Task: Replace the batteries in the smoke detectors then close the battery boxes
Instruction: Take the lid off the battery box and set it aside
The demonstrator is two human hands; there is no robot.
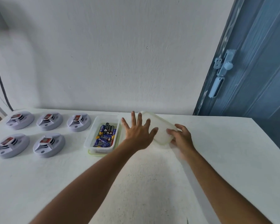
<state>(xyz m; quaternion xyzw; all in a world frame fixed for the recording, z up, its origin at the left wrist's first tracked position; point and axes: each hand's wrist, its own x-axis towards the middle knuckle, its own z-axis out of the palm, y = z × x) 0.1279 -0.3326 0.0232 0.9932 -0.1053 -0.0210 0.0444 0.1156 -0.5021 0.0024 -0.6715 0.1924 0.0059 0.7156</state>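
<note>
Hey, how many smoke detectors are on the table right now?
5, all left of the battery box. Back row: left, middle, right. Front row: left, right. None looks hidden.

"PKCELL", perhaps "EVEREADY", on batteries [103,137] in box [90,135]

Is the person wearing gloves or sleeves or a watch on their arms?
No. Both the left hand and the right hand are bare, with no gloves, rings or watch showing. Both forearms are bare too, with no sleeves in view.
</note>
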